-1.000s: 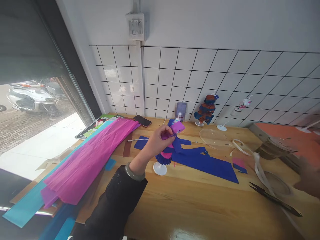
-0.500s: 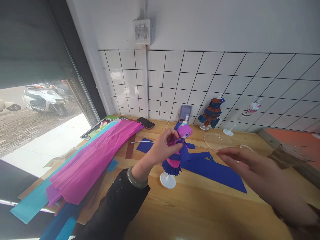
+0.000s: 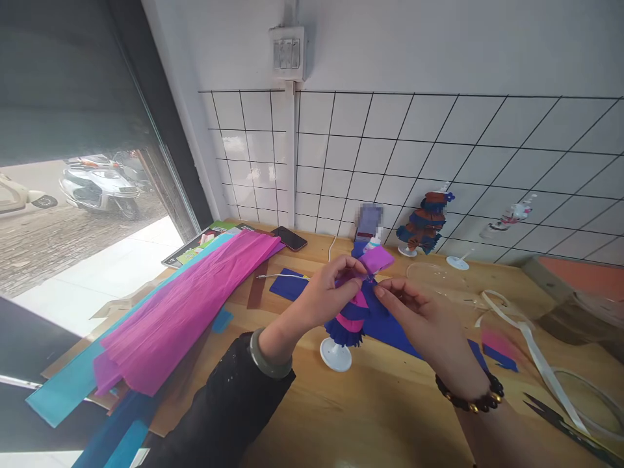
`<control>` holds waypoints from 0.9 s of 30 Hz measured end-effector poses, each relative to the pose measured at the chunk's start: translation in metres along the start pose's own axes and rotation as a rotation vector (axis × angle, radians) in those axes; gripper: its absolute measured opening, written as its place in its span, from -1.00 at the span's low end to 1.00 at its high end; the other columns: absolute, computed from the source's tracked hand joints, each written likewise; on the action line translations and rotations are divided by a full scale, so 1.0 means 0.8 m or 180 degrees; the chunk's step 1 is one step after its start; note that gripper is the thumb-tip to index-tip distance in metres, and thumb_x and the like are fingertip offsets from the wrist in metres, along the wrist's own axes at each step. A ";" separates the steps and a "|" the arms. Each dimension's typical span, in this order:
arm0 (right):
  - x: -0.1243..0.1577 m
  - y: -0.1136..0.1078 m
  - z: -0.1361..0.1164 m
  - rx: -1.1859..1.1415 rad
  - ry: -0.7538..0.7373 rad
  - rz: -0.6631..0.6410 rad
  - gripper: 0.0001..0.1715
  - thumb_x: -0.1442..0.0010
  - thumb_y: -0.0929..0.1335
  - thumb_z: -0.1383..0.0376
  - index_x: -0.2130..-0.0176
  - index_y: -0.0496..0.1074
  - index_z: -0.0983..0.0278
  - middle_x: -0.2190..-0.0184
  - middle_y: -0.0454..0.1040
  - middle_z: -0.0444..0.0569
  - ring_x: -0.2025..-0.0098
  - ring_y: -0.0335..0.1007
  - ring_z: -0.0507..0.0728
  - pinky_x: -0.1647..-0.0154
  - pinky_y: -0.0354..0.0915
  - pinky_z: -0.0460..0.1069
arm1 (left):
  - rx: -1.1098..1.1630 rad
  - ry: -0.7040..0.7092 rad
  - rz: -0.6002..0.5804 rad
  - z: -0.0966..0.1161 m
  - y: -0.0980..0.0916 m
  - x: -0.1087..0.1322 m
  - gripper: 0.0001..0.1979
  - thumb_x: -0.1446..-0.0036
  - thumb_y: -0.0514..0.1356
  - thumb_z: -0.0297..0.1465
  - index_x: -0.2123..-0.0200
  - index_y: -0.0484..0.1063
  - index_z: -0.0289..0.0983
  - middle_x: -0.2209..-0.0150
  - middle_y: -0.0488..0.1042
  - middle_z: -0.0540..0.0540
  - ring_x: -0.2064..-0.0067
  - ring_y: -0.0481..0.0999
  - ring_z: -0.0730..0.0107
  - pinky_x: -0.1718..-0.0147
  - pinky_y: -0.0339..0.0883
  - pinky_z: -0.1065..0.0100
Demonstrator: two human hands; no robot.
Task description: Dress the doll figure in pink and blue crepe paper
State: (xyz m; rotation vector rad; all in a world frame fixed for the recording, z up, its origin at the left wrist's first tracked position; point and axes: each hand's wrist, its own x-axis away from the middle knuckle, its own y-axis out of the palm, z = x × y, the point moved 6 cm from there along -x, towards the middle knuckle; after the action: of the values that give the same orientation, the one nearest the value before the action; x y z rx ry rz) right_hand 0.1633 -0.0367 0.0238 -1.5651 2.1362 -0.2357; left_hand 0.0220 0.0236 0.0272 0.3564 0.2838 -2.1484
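A small stand with a round white base carries layered ruffles of pink and dark blue crepe paper. My left hand is closed at the upper part, pinching a pink crepe paper strip, whose end sticks up above the fingers. Just right of it, my right hand has thumb and index finger pinched at dark blue paper by the top of the ruffles; the exact bit between the fingertips is partly hidden. Behind the hands, a wide dark blue crepe strip lies flat on the table.
Pink crepe sheets lie on the left near a black phone. A finished blue-and-brown ruffled piece stands against the tiles. At right are a white ribbon, scissors and a box.
My right hand has moved left, from above the table's right side to the ruffled piece, and now pinches there. My left hand stays on it. The view has shifted slightly.
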 end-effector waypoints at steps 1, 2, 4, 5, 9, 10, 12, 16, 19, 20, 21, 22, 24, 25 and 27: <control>0.000 0.001 0.001 -0.0010 -0.0025 -0.0011 -0.62 -0.09 0.39 -0.02 0.32 0.53 0.24 0.38 0.54 -0.02 0.40 0.39 0.12 0.44 0.32 -0.02 | -0.0036 0.0002 -0.0007 0.000 0.001 0.000 -0.91 -0.13 0.09 -0.47 0.26 0.32 -0.24 0.28 0.34 -0.02 0.28 0.32 0.48 0.27 0.23 0.41; 0.000 0.002 0.002 -0.0014 -0.0047 -0.0017 -0.62 -0.09 0.38 -0.02 0.33 0.52 0.24 0.39 0.53 -0.02 0.40 0.38 0.12 0.45 0.31 -0.02 | -0.0067 0.0006 -0.0008 0.000 0.001 0.000 -0.91 -0.13 0.09 -0.48 0.26 0.32 -0.24 0.28 0.34 -0.02 0.28 0.32 0.48 0.27 0.23 0.41; 0.000 0.002 0.003 -0.0006 -0.0072 -0.0005 -0.63 -0.10 0.38 -0.01 0.33 0.52 0.23 0.41 0.52 -0.03 0.42 0.37 0.11 0.45 0.30 -0.02 | -0.0118 0.0018 0.0006 0.001 0.002 0.001 -0.91 -0.12 0.09 -0.48 0.27 0.31 -0.25 0.28 0.34 -0.02 0.28 0.32 0.48 0.28 0.23 0.41; 0.001 0.001 0.003 -0.0004 -0.0081 0.0029 -0.63 -0.10 0.38 -0.01 0.34 0.52 0.23 0.41 0.51 -0.04 0.42 0.36 0.10 0.44 0.31 -0.02 | -0.0134 0.0026 0.0016 0.001 0.002 0.002 -0.92 -0.12 0.10 -0.48 0.27 0.31 -0.25 0.28 0.34 -0.02 0.28 0.32 0.48 0.27 0.23 0.41; 0.002 -0.001 0.001 -0.0075 -0.0086 0.0154 -0.66 -0.08 0.39 0.01 0.35 0.51 0.22 0.41 0.49 -0.04 0.40 0.35 0.10 0.40 0.32 -0.01 | -0.0108 0.0047 0.0046 0.002 0.004 0.002 -0.91 -0.09 0.14 -0.48 0.29 0.30 -0.26 0.29 0.34 -0.02 0.28 0.32 0.49 0.27 0.23 0.41; 0.003 -0.001 0.001 -0.0107 -0.0077 0.0161 -0.67 -0.08 0.39 0.01 0.35 0.50 0.22 0.41 0.49 -0.04 0.40 0.35 0.10 0.40 0.32 -0.01 | -0.0085 0.0036 0.0056 0.002 0.005 0.002 -0.90 -0.07 0.15 -0.49 0.30 0.30 -0.26 0.29 0.34 -0.02 0.28 0.32 0.49 0.28 0.24 0.41; 0.003 -0.001 0.001 -0.0156 -0.0054 0.0164 -0.68 -0.09 0.39 0.02 0.34 0.50 0.22 0.41 0.49 -0.04 0.40 0.35 0.10 0.39 0.32 0.00 | -0.0052 0.0005 0.0079 0.001 0.006 0.001 -0.87 -0.04 0.18 -0.50 0.31 0.29 -0.26 0.29 0.34 -0.03 0.29 0.33 0.49 0.29 0.24 0.42; 0.004 0.000 0.002 -0.0218 -0.0019 0.0216 -0.71 -0.09 0.39 0.05 0.34 0.49 0.21 0.36 0.49 -0.04 0.38 0.35 0.10 0.35 0.31 0.01 | -0.0081 -0.0014 0.0116 0.000 0.007 0.002 -0.84 0.00 0.20 -0.51 0.31 0.29 -0.26 0.30 0.33 -0.02 0.33 0.30 0.52 0.33 0.24 0.43; 0.004 0.000 0.005 -0.0275 0.0026 0.0230 -0.72 -0.08 0.40 0.06 0.33 0.48 0.21 0.36 0.49 -0.04 0.37 0.35 0.10 0.34 0.31 0.01 | -0.0050 0.0016 0.0115 0.001 0.007 0.003 -0.84 0.00 0.19 -0.52 0.31 0.29 -0.27 0.30 0.32 -0.01 0.33 0.30 0.53 0.33 0.24 0.45; 0.004 0.000 0.005 -0.0283 0.0042 0.0220 -0.72 -0.08 0.40 0.06 0.33 0.48 0.22 0.37 0.48 -0.04 0.37 0.35 0.10 0.33 0.31 0.01 | -0.0030 0.0022 0.0108 0.002 0.008 0.003 -0.84 0.00 0.19 -0.53 0.32 0.29 -0.27 0.30 0.31 -0.01 0.33 0.29 0.54 0.33 0.24 0.45; 0.004 0.001 0.005 -0.0283 0.0056 0.0213 -0.72 -0.08 0.40 0.06 0.32 0.48 0.22 0.37 0.48 -0.04 0.37 0.35 0.10 0.33 0.31 0.01 | -0.0016 0.0022 0.0106 0.002 0.008 0.003 -0.84 0.00 0.18 -0.53 0.32 0.29 -0.27 0.30 0.31 -0.01 0.33 0.29 0.54 0.33 0.25 0.45; 0.004 0.001 0.005 -0.0284 0.0069 0.0210 -0.72 -0.08 0.40 0.06 0.32 0.47 0.22 0.37 0.48 -0.04 0.36 0.35 0.09 0.34 0.30 0.01 | -0.0004 0.0020 0.0105 0.003 0.008 0.003 -0.85 0.01 0.18 -0.53 0.32 0.29 -0.27 0.31 0.30 -0.01 0.34 0.29 0.54 0.34 0.25 0.45; 0.004 0.001 0.005 -0.0342 0.0086 0.0232 -0.72 -0.06 0.41 0.06 0.33 0.46 0.21 0.37 0.47 -0.05 0.36 0.35 0.09 0.35 0.30 0.00 | 0.0024 0.0021 0.0115 0.005 0.008 0.004 -0.85 0.01 0.19 -0.52 0.33 0.28 -0.27 0.32 0.30 -0.01 0.34 0.29 0.54 0.34 0.25 0.44; 0.004 0.000 0.004 -0.0414 0.0098 0.0255 -0.71 -0.05 0.42 0.06 0.34 0.45 0.21 0.38 0.47 -0.06 0.36 0.34 0.09 0.37 0.29 -0.01 | 0.0039 0.0024 0.0124 0.006 0.008 0.004 -0.85 0.01 0.20 -0.52 0.34 0.28 -0.27 0.32 0.30 -0.01 0.35 0.29 0.54 0.34 0.26 0.44; 0.003 0.001 0.004 -0.0619 0.0151 0.0285 -0.69 0.00 0.45 0.04 0.38 0.43 0.20 0.42 0.45 -0.08 0.39 0.33 0.08 0.40 0.29 -0.03 | 0.0070 0.0023 0.0147 0.007 0.008 0.003 -0.84 0.02 0.21 -0.52 0.35 0.28 -0.27 0.33 0.29 0.00 0.34 0.30 0.53 0.32 0.26 0.43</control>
State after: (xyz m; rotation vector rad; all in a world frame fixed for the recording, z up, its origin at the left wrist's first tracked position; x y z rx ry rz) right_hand 0.1636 -0.0379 0.0199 -1.5775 2.3188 -0.0363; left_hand 0.0252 0.0160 0.0310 0.3800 0.2540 -2.1068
